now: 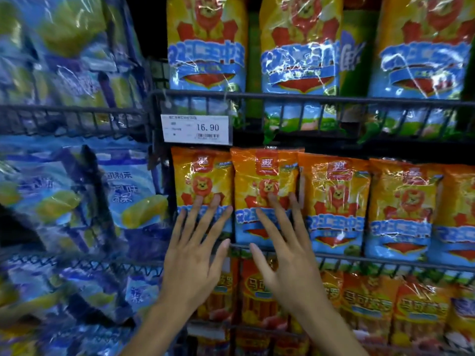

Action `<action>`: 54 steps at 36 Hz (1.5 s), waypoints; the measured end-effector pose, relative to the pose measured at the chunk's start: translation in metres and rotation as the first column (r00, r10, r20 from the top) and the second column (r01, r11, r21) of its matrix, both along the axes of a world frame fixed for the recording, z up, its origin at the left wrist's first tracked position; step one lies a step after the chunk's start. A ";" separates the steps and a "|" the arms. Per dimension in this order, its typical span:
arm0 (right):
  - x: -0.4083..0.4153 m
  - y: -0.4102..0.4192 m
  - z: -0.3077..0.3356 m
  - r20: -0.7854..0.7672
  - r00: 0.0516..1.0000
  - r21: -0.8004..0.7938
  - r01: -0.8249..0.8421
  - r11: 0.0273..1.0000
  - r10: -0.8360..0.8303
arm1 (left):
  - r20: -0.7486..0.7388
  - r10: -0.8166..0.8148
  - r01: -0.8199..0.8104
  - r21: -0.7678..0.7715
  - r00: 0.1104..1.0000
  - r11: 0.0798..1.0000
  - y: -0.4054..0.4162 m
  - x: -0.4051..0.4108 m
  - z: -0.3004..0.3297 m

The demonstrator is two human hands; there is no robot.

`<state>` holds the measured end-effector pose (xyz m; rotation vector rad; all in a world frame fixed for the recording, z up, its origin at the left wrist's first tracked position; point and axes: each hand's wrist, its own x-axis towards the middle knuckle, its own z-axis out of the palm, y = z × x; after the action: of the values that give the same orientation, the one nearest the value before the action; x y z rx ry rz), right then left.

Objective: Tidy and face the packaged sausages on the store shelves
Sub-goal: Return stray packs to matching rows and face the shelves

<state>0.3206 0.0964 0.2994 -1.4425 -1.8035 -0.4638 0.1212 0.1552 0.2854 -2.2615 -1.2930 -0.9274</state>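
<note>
We have one view only, from a wide-angle camera worn on the head. It faces the wire shelves (308, 98) straight on and close, tilted slightly down, so the price tag (196, 129) sits left of centre and the frame edges bow and blur.

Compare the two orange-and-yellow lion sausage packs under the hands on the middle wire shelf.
The leftmost orange-and-yellow lion pack sits lower and further back; the second orange lion pack stands taller, with its edge overlapping the leftmost one. The left hand lies on the leftmost pack with straight fingers; the right hand lies on the second pack. Both packs stand upright, face out, and share the same lion design.
</note>
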 end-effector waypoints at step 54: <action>0.017 -0.066 -0.111 -0.519 0.854 0.127 0.030 0.991 0.040 | 0.475 -0.246 0.314 -0.069 0.845 0.947 -0.062 -0.029 -0.098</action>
<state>0.3371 0.0303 0.1884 -1.3135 -1.3125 -0.1553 0.0921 0.0935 0.1871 -2.4818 -1.2561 -1.6084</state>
